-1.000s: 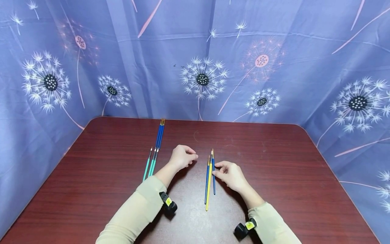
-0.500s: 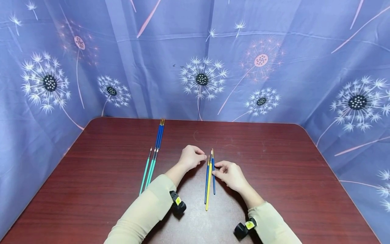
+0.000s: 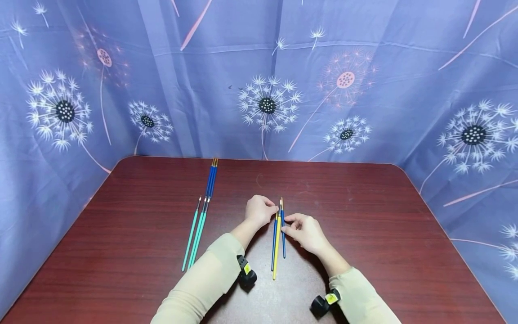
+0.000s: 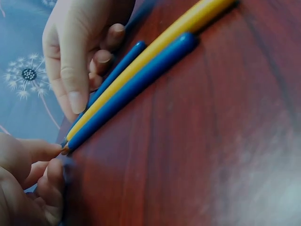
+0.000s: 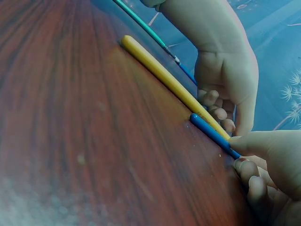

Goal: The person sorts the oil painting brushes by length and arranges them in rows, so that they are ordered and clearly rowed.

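Note:
Three paintbrushes lie side by side between the hands in the head view: a yellow paintbrush (image 3: 277, 252) in the middle, a left blue paintbrush (image 3: 273, 252) and a shorter-looking right blue paintbrush (image 3: 284, 245). My left hand (image 3: 260, 210) pinches the left blue paintbrush (image 4: 129, 92) near its metal collar; the fingertips hide its bristles. With thumb and index finger, my right hand (image 3: 307, 231) holds the right blue paintbrush (image 5: 211, 132) by the upper handle. In the right wrist view, the thumb of my right hand (image 5: 277, 162) overlaps the yellow handle's end.
Several teal paintbrushes (image 3: 197, 243) lie on the left of the dark red table (image 3: 384, 216), partly behind the left sleeve (image 3: 210, 274). Beyond them, blue paintbrushes (image 3: 212, 180) reach the table's back edge. A blue dandelion-print curtain (image 3: 226, 90) surrounds the table.
My left hand has moved right, from bare table to the left blue paintbrush's upper end. More of the teal paintbrushes now shows. The right hand has stayed in place.

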The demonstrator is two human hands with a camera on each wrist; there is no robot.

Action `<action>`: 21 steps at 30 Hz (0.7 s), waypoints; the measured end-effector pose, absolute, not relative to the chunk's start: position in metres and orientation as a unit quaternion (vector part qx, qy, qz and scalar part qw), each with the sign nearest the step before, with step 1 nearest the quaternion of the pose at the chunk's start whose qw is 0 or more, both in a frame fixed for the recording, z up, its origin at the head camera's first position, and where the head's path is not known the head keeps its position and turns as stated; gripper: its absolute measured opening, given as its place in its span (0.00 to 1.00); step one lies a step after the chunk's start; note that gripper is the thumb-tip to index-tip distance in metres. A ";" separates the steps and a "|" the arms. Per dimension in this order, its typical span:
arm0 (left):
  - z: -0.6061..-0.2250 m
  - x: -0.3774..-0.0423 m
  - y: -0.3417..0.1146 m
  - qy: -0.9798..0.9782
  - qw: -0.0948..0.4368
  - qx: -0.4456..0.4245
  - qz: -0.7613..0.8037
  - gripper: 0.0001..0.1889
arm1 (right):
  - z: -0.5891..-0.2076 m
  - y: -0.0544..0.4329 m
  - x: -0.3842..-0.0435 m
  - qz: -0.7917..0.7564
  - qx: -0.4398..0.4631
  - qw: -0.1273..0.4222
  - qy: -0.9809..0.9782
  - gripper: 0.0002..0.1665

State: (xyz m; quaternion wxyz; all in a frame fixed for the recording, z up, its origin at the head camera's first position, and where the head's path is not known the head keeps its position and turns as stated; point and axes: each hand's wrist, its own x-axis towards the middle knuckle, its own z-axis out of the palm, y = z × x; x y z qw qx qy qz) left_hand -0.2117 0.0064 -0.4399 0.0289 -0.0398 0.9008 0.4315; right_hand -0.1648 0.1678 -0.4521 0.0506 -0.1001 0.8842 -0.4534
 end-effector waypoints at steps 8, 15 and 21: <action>-0.438 -0.206 0.013 0.922 0.021 -0.073 0.381 0.05 | -0.451 0.167 -0.164 -0.451 -0.095 0.052 0.886 0.16; -0.440 -0.204 0.012 0.921 0.007 -0.064 0.384 0.04 | -0.452 0.167 -0.164 -0.449 -0.089 0.057 0.887 0.16; -0.440 -0.202 0.012 0.920 0.005 -0.060 0.387 0.04 | -0.453 0.168 -0.164 -0.450 -0.087 0.057 0.887 0.16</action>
